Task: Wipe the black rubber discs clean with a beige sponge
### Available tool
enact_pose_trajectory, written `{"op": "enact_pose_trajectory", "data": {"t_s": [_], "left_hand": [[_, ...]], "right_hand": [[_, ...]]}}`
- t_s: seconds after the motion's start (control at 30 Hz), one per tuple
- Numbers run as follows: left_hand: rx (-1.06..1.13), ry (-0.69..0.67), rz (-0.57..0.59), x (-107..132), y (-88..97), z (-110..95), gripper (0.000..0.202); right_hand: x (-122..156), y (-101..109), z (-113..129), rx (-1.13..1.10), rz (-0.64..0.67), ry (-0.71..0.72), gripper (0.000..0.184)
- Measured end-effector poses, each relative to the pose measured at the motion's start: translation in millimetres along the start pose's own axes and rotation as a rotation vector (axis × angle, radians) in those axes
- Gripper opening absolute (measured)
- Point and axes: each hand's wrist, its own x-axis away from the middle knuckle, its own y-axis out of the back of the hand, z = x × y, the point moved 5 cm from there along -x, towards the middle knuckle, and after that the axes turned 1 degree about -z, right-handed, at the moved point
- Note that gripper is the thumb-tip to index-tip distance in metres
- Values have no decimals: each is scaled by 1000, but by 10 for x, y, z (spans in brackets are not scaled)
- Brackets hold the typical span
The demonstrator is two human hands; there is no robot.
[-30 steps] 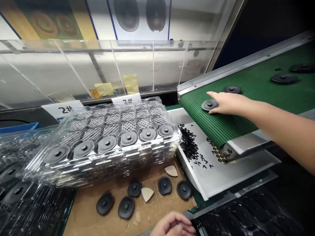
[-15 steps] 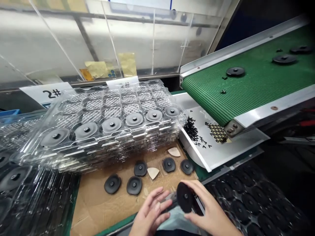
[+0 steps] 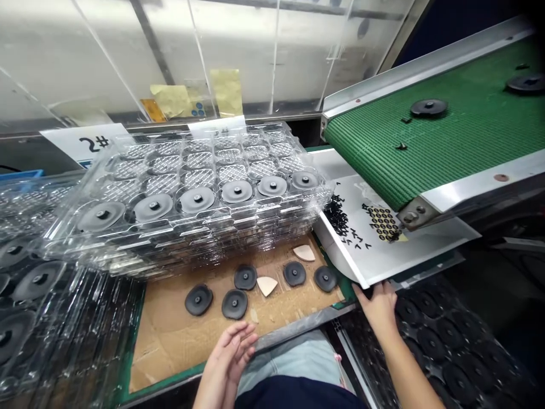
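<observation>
My left hand [image 3: 232, 358] is over the front edge of the cardboard [image 3: 170, 346], its fingers loosely stretched and nothing in them. My right hand [image 3: 378, 307] reaches to the front corner of the white tray [image 3: 394, 264]; its fingertips go out of sight at the tray's rim, so I cannot tell what they hold. On the cardboard lie several dark round discs with a central stub, among them one disc [image 3: 234, 304] close to my left hand and another disc [image 3: 326, 278] nearer my right. Two pale rounded-triangle pieces, one being a wedge [image 3: 267, 286], lie between them.
Behind the cardboard stands a stack of clear blister trays [image 3: 200, 227], its front row filled with discs. A green conveyor belt [image 3: 460, 130] slopes at right, carrying discs and small black parts. Black clips [image 3: 338, 216] and a yellow-black sticker sheet [image 3: 383, 224] lie in the white tray.
My right hand has moved forward and right to the white tray's corner; the disc it held no longer shows. My left hand has drawn left and down. The view has shifted slightly.
</observation>
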Motion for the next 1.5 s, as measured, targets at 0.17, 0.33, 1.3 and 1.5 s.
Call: {"op": "enact_pose_trajectory", "data": {"t_s": [0.17, 0.33, 1.3, 1.5], "left_hand": [[3, 84, -5, -57, -33, 176, 50], [-22, 91, 49, -9, -181, 285, 45], [-85, 70, 68, -59, -327, 332, 35], [-109, 80, 98, -46, -307, 330, 34]], "right_hand": [[412, 248, 447, -54, -74, 81, 56], [504, 184, 863, -123, 51, 199, 49], [164, -40, 52, -38, -127, -70, 78], [210, 160, 206, -65, -183, -26, 67]]}}
